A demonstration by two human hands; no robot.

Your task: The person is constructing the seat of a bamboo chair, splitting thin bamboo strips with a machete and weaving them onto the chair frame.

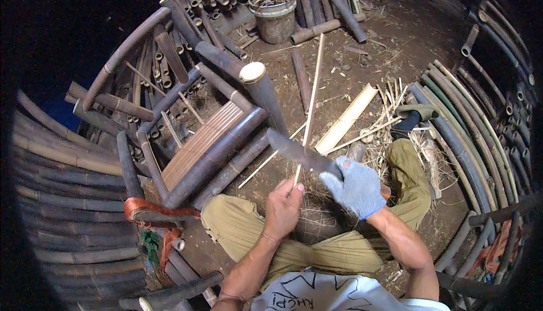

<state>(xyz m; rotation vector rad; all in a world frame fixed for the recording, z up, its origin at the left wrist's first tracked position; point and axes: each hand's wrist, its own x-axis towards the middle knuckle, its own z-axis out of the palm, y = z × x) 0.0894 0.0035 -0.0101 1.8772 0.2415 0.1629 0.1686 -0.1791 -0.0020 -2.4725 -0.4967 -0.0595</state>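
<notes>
My left hand (pixel 284 206) is bare and pinches the near end of a long thin bamboo strip (pixel 313 93) that stands up and away from me. My right hand (pixel 357 188), in a grey-blue knit glove, grips the handle of a broad dark knife (pixel 300 152). The blade lies across the strip just above my left fingers and touches it. I sit on the dirt floor in olive trousers, with one leg stretched out to the right.
A bamboo chair frame (pixel 209 141) lies on its side to my left. A split pale bamboo piece (pixel 346 120) and thin slivers litter the ground ahead. A bucket (pixel 275 14) stands at the back. Stacked bamboo poles ring both sides.
</notes>
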